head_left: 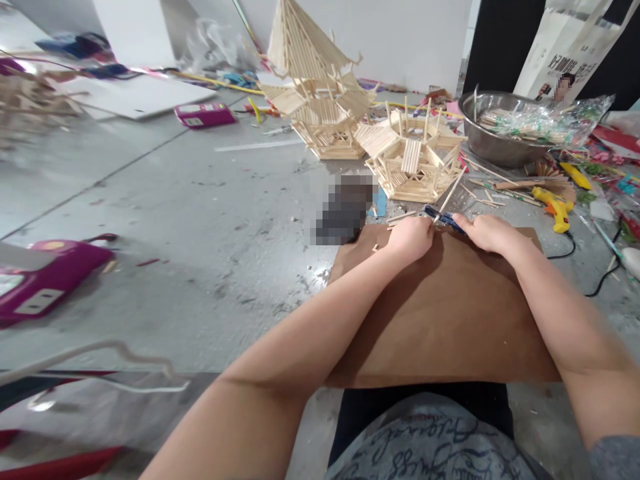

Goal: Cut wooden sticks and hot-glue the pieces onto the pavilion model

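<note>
Over the far edge of a brown board [450,313], my left hand [413,238] grips a thin wooden stick [451,193] that slants up to the right. My right hand [487,232] is closed around the dark blue handles of a cutting tool, seemingly pliers [457,225]. The tool's head lies across the stick, close to my left fingers. Just beyond stands a partly built stick model [415,163] with upright posts and slatted panels. Behind it to the left rises a taller pagoda-like stick model [320,87] with a pointed roof.
A yellow glue gun [554,208] with a black cord lies to the right. Behind it, a metal bowl [495,147] holds bagged sticks. A pixelated dark object [345,210] lies left of the board. Purple boxes [50,277] are on the grey floor [200,220].
</note>
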A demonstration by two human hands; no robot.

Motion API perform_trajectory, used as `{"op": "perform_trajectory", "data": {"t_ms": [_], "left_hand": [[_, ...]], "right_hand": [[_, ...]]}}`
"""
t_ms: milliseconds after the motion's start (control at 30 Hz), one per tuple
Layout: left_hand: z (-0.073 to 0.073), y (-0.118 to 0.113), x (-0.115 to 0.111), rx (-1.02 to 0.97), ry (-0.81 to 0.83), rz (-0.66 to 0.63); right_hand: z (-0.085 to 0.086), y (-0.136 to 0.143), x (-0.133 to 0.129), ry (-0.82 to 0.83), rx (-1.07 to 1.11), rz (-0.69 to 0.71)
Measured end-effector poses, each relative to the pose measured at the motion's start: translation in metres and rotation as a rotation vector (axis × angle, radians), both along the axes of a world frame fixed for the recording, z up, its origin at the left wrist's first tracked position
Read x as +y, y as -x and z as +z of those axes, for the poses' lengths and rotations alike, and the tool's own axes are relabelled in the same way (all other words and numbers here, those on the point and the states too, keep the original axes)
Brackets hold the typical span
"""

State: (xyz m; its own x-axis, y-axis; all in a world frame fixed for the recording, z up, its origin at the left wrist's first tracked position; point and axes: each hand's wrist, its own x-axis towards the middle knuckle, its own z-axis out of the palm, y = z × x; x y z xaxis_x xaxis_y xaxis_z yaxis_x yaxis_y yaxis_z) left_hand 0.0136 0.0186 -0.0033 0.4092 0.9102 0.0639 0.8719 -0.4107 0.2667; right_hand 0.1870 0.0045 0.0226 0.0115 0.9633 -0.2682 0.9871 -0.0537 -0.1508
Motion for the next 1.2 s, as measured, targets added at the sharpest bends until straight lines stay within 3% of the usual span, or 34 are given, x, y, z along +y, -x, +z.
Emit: {"op": "perform_trajectory", "data": {"t_ms": [467,700,900,1033,1200], "left_hand": [[-0.002,0.001,0.002,0.002,-0.012,0.012],[-0.002,0.002,0.003,0.001,-0.005,-0.012],[-0.002,0.004,0.004,-0.043,0.028,-0.016],[-0.001,0.008,0.006,-0.249,0.07,-0.01],[-0.006,0.009,0.013,-0.748,0.224,0.039]], "right_hand": [[-0.004,0.001,0.002,-0.013,0.011,-0.007],[-0.008,0.005,0.001,-0.053,-0.002,-0.085],[0.003,-0.005,0.006,0.137,0.049,-0.107],[0.008,-0.018,0.009,-0.007,-0.046,-0.01],[-0.003,-0.032,0.014,-0.157,-0.168,0.102]]}}
